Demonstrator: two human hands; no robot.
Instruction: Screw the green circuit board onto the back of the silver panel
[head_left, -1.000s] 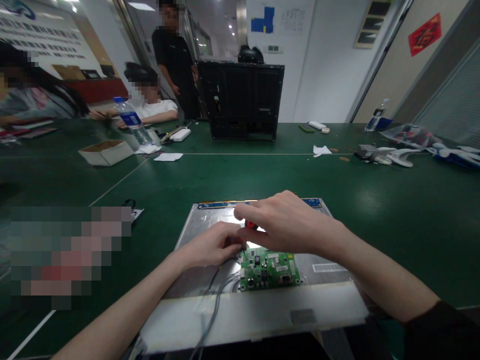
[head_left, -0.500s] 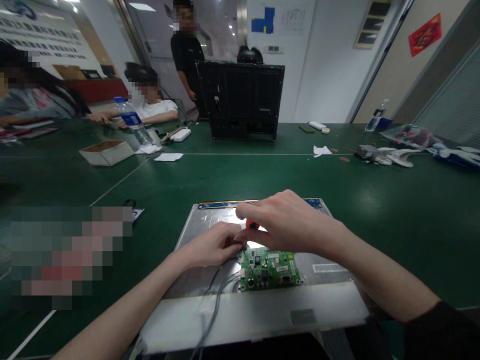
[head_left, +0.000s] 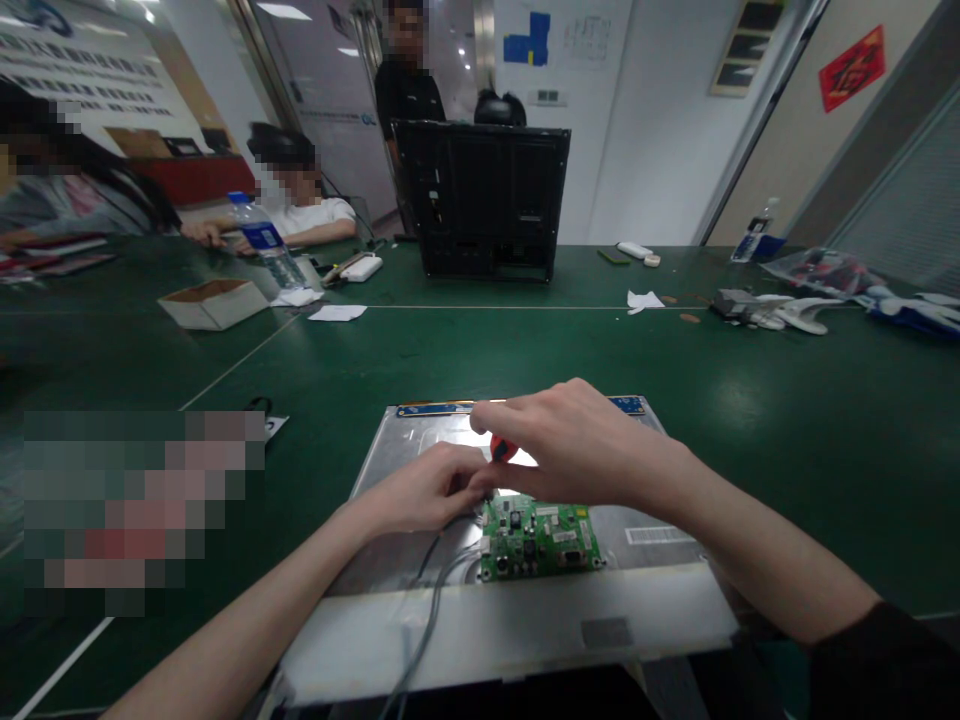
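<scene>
Gripping the red-and-black tool handle (head_left: 502, 449) with our right hand (head_left: 564, 440), we should hold it upright by the green circuit board (head_left: 538, 540) on the metal-backed panel (head_left: 397, 450), left hand (head_left: 444, 484) curled alongside, grip unclear

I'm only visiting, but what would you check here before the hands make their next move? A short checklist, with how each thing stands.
1. Right hand has the red-and-dark handle: ok, it is between thumb and fingers.
2. Lower end of that handle is well placed: cannot tell, the hands hide it.
3. Left hand is near the board's far-left corner: ok; whether it grips anything, cannot tell.
4. Green circuit board lies on the metal panel: ok.
5. Gray cables stay clear of the right hand: ok, they run toward the near edge.
</scene>
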